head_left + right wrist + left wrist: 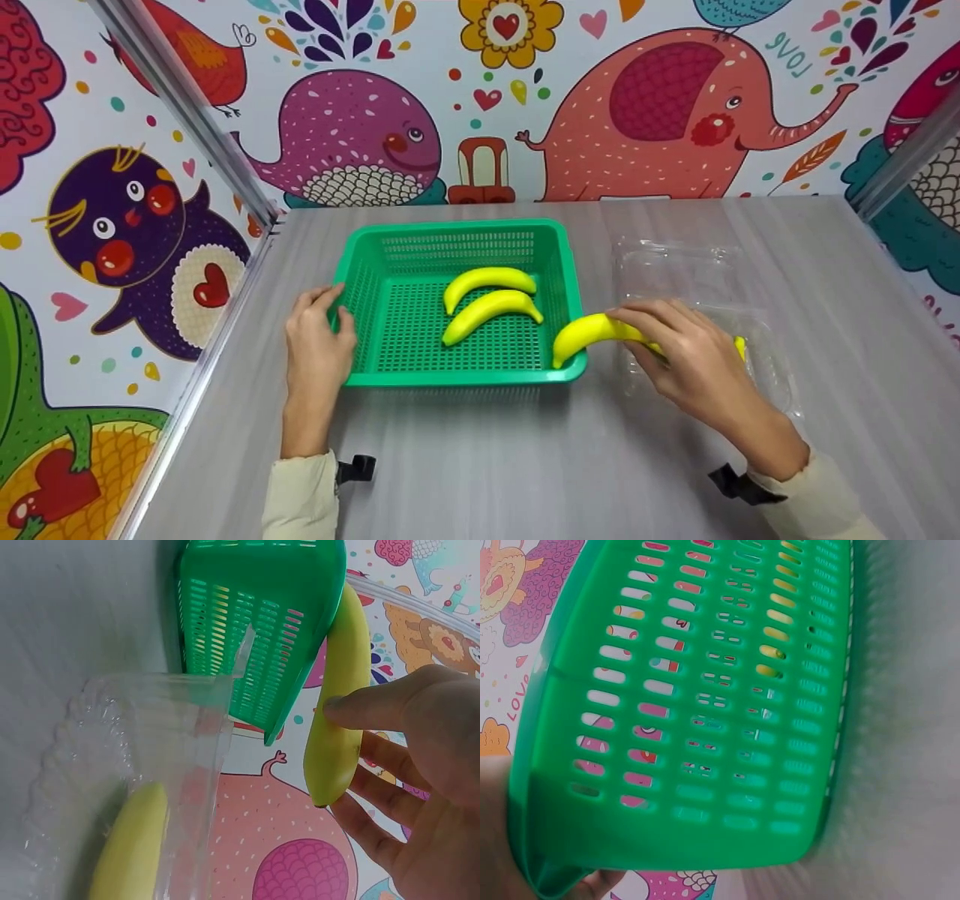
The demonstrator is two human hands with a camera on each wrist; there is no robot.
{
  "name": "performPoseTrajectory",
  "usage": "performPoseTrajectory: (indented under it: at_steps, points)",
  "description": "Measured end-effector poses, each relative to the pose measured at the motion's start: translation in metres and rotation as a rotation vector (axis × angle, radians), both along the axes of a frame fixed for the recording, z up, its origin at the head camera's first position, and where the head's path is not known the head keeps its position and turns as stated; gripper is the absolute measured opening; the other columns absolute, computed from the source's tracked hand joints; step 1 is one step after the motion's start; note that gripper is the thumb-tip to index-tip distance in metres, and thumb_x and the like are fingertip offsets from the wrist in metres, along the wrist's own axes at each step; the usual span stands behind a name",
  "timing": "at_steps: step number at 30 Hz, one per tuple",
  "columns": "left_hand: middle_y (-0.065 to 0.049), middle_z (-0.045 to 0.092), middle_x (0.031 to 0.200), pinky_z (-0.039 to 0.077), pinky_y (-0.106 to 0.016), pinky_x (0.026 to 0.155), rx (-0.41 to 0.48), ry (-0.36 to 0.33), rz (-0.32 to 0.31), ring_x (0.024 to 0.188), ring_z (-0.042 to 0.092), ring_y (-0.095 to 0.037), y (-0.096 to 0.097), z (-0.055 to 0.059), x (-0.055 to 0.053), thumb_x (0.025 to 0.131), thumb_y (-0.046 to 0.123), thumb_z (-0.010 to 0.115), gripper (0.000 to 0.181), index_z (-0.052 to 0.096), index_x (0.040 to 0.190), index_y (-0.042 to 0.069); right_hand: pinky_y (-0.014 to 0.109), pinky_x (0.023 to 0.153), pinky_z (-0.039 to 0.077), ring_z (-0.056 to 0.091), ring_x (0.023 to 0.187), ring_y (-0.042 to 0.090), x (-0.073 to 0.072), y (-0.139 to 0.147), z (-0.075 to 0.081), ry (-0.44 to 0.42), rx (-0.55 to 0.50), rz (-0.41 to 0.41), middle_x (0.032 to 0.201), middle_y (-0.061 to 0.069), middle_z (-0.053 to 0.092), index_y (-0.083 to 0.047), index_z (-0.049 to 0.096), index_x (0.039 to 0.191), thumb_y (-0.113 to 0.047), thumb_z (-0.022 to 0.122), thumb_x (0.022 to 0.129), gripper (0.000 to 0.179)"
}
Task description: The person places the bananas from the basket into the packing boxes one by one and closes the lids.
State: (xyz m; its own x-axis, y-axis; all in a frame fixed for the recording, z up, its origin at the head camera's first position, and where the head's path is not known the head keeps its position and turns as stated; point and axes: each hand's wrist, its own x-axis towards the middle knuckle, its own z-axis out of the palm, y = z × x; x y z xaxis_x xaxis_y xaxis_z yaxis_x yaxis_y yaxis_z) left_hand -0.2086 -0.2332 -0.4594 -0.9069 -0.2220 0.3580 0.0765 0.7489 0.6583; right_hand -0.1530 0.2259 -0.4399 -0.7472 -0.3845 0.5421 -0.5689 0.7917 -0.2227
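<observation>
A green plastic basket stands on the table, two yellow bananas lying side by side on its slatted floor: one banana behind and another banana in front. My left hand grips the basket's left rim, thumb inside the edge. Between thumb and fingers, my right hand holds a third banana, whose far end overlaps the basket's front right corner in the head view. Under that hand is a clear plastic clamshell box, lid folded back, with a banana inside, mostly hidden from the head view.
The grey table runs back to a wall printed with cartoon animals. A second printed panel rises along the left side, with a metal rail at its foot. The clamshell's lid lies toward the back.
</observation>
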Motion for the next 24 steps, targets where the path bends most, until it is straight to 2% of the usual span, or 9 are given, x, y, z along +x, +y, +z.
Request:
performPoseTrajectory:
  at_steps: [6, 9, 11, 13, 17, 20, 24]
  points:
    - [-0.030, 0.063, 0.142, 0.057, -0.059, 0.109, 0.005, -0.010, 0.004, 0.135, 0.062, -0.049, 0.000, -0.001, 0.001, 0.104, -0.002, 0.060, 0.040, 0.067, 0.144, -0.004, 0.048, 0.091, 0.064, 0.073, 0.111, 0.025, 0.005, 0.009, -0.003, 0.017, -0.035, -0.005, 0.125, 0.002, 0.077, -0.018, 0.077, 0.134, -0.001, 0.095, 0.079, 0.060]
    - [-0.030, 0.062, 0.143, 0.057, -0.058, 0.110, 0.008, -0.023, 0.000, 0.136, 0.062, -0.048, 0.001, -0.001, 0.001, 0.105, -0.002, 0.059, 0.040, 0.066, 0.145, -0.004, 0.044, 0.087, 0.065, 0.073, 0.109, 0.021, 0.009, 0.014, -0.004, 0.022, -0.021, -0.046, 0.126, 0.000, 0.077, -0.020, 0.077, 0.134, -0.005, 0.097, 0.078, 0.062]
    - [-0.030, 0.062, 0.143, 0.057, -0.058, 0.110, 0.012, -0.028, -0.002, 0.136, 0.061, -0.048, 0.000, -0.001, 0.001, 0.105, -0.002, 0.059, 0.041, 0.066, 0.145, -0.004, 0.037, 0.088, 0.065, 0.073, 0.109, 0.017, 0.011, 0.017, -0.006, 0.016, -0.013, -0.075, 0.127, -0.002, 0.077, -0.022, 0.077, 0.135, -0.008, 0.099, 0.077, 0.063]
    - [-0.030, 0.063, 0.143, 0.057, -0.058, 0.110, 0.015, -0.026, -0.002, 0.136, 0.061, -0.048, 0.000, -0.001, 0.002, 0.105, -0.002, 0.059, 0.041, 0.066, 0.145, -0.004, 0.024, 0.092, 0.061, 0.072, 0.109, 0.015, 0.012, 0.019, -0.007, 0.008, -0.017, -0.089, 0.127, -0.004, 0.076, -0.022, 0.077, 0.134, -0.009, 0.099, 0.077, 0.063]
    - [-0.031, 0.064, 0.140, 0.057, -0.058, 0.110, 0.015, -0.011, 0.002, 0.135, 0.062, -0.048, 0.000, -0.001, 0.002, 0.104, -0.003, 0.060, 0.040, 0.067, 0.144, -0.005, 0.002, 0.102, 0.044, 0.071, 0.112, 0.016, 0.014, 0.024, -0.008, -0.020, -0.050, -0.084, 0.129, -0.004, 0.076, -0.022, 0.076, 0.135, -0.008, 0.098, 0.078, 0.063]
    - [-0.031, 0.064, 0.139, 0.057, -0.057, 0.109, 0.012, 0.004, 0.003, 0.133, 0.063, -0.049, 0.000, 0.000, 0.002, 0.104, -0.003, 0.060, 0.040, 0.067, 0.143, -0.005, -0.002, 0.103, 0.037, 0.070, 0.113, 0.015, 0.015, 0.027, -0.007, -0.043, -0.061, -0.097, 0.130, -0.005, 0.075, -0.022, 0.076, 0.136, -0.008, 0.098, 0.078, 0.064]
    - [-0.031, 0.064, 0.140, 0.058, -0.058, 0.109, 0.007, 0.009, 0.000, 0.134, 0.063, -0.048, 0.000, 0.000, 0.000, 0.104, -0.002, 0.060, 0.039, 0.067, 0.143, -0.006, -0.002, 0.100, 0.037, 0.069, 0.113, 0.014, 0.016, 0.032, -0.008, -0.066, -0.071, -0.115, 0.130, -0.006, 0.075, -0.024, 0.076, 0.137, -0.008, 0.097, 0.079, 0.064]
